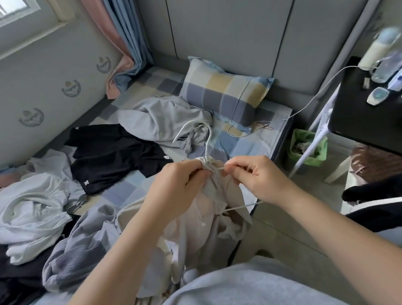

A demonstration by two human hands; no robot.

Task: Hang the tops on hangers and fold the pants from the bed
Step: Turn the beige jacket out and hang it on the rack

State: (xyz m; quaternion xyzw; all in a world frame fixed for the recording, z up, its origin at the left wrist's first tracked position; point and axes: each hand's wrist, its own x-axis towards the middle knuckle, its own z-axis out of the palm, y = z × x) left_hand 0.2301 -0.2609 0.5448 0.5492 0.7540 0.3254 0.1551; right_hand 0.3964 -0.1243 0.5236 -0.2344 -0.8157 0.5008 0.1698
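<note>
A cream top [214,214] hangs in front of me over the bed's near edge, with a white hanger [205,137] poking its hook out of the neck. My left hand [181,185] grips the bunched collar just below the hook. My right hand [252,174] pinches the hanger's thin white arm beside the collar; the arm's lower end shows below that wrist. On the checked bed sheet [238,144] lie a black top [113,154], a light grey garment [158,117], a pale blue-white garment [29,209], a grey-blue ribbed garment [77,248] and dark clothes [10,283].
A checked pillow [224,92] leans on the grey headboard [233,29]. To the right stand a black bedside table [370,115] with bottles, a green bin [305,149] and a white cable [311,100]. A wall with a window and curtains runs along the left.
</note>
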